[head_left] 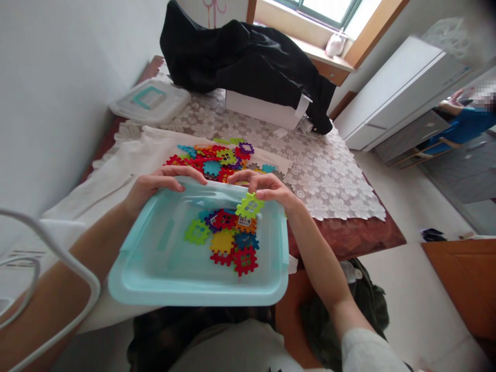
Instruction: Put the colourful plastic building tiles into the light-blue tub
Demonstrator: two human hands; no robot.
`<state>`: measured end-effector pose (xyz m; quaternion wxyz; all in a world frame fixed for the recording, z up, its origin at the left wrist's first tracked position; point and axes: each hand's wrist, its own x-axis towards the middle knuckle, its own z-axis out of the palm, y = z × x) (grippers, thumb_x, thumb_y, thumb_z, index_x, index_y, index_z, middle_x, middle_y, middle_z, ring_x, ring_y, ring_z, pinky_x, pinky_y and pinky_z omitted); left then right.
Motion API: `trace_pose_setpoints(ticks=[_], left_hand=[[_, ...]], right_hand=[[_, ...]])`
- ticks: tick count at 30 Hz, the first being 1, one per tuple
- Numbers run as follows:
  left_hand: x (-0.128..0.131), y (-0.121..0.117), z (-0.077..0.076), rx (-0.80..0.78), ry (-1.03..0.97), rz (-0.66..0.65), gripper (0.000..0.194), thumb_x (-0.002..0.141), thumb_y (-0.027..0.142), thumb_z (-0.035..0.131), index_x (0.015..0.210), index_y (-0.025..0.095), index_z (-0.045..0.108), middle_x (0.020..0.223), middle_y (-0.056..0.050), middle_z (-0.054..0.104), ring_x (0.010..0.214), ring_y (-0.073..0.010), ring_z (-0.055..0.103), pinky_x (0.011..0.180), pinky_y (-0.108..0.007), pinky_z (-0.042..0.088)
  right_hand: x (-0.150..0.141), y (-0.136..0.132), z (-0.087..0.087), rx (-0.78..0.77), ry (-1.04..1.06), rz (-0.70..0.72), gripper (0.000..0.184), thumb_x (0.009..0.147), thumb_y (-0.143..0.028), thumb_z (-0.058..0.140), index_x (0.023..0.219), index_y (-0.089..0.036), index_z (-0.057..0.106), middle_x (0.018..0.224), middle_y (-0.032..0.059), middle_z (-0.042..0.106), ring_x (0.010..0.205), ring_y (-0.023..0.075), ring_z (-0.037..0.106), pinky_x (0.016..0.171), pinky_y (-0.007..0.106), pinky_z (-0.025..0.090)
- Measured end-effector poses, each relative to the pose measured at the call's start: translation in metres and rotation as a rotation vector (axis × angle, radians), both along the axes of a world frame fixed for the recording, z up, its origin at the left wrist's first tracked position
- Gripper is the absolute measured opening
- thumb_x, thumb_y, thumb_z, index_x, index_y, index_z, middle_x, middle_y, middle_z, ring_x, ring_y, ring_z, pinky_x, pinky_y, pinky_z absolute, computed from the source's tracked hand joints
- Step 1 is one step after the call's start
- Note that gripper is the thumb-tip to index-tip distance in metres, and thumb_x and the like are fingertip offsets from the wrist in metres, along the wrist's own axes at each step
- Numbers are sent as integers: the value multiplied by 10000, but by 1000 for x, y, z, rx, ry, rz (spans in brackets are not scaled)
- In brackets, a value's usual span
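Note:
A light-blue plastic storage bin (163, 268) sits at the table's near edge, tilted so its inside faces me. My left hand (160, 185) grips its far rim near the left corner. My right hand (271, 187) is over the far rim on the right, pinching a lime-green interlocking building tile (250, 205) with a window pattern. Below that tile, several others lie in the bin, among them a yellow tile (222, 242), a red tile (246, 261) and another lime-green tile (197, 232). Beyond the rim a pile of mixed tiles (212, 168) rests on a pale cloth.
A translucent lid (151, 101) lies at the back left. Black fabric (248, 57) covers a white box (259, 109) at the back. A white cable (58, 253) loops over my left forearm. On the floor to the right stands a dark backpack (364, 294). Another person's blue sleeve (468, 129) shows far right.

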<state>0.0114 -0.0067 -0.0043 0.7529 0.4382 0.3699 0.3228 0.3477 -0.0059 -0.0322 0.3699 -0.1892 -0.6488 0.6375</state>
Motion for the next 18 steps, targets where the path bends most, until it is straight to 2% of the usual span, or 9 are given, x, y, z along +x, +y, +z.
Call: trace_pose_setpoints(ticks=[2,4,6,8,10,11,14,16,18], left_hand=[[-3,3,-4,-4,-11,-7,274,735,158,852,987,148,961,943,-107,918,700,-254,838,629,-276,705],[-4,5,-6,-2,-13,-6,268,728,143,852,974,143,957,954,-100,918,700,-252,839,625,-278,709],[-4,4,-5,3,-11,3,263,721,135,847,960,146,955,942,-89,917,682,-241,833,612,-267,704],[-1,1,-2,7,-3,13,272,724,138,836,965,152,959,904,-84,910,671,-232,828,607,-252,697],[2,-1,1,11,8,25,276,702,147,833,947,153,959,863,-85,899,659,-233,822,598,-248,694],[4,-1,2,13,14,32,280,685,150,835,936,153,959,844,-85,894,650,-235,818,589,-249,691],[4,0,2,8,21,39,281,666,158,845,923,156,959,857,-88,900,645,-238,819,589,-255,696],[2,2,-1,19,14,21,288,692,156,846,956,152,962,900,-92,912,676,-238,831,615,-251,702],[0,3,-3,29,7,11,291,718,154,842,982,150,963,920,-93,916,697,-239,836,631,-250,706]], right_hand=[[0,0,2,19,-32,-11,408,917,-652,938,813,-271,835,1454,99,831,1438,346,742,1317,576,530],[-2,2,-1,20,-34,-87,486,938,-736,885,828,-265,833,1432,113,831,1400,334,755,1270,546,575],[-3,7,-10,7,-4,-270,562,954,-824,812,855,-271,818,1329,107,844,1269,299,784,1133,484,646],[-3,14,-22,27,-40,-507,606,970,-882,740,918,-283,815,1154,82,843,1070,258,781,969,427,664],[-3,20,-34,143,-237,-685,595,990,-863,730,1050,-284,851,1097,74,833,1013,256,754,967,436,637],[-2,21,-39,232,-385,-735,573,999,-823,753,1136,-279,870,1161,89,840,1084,278,750,1037,467,614],[-3,22,-47,470,-829,-727,462,1029,-619,839,1318,-263,886,1458,146,807,1403,372,667,1255,569,467],[-4,21,-49,516,-984,-663,351,1059,-490,836,1313,-255,894,1475,156,804,1439,380,649,1276,571,422],[-5,21,-49,516,-1026,-628,229,1081,-415,811,1209,-252,908,1388,144,828,1375,358,682,1252,540,432]])
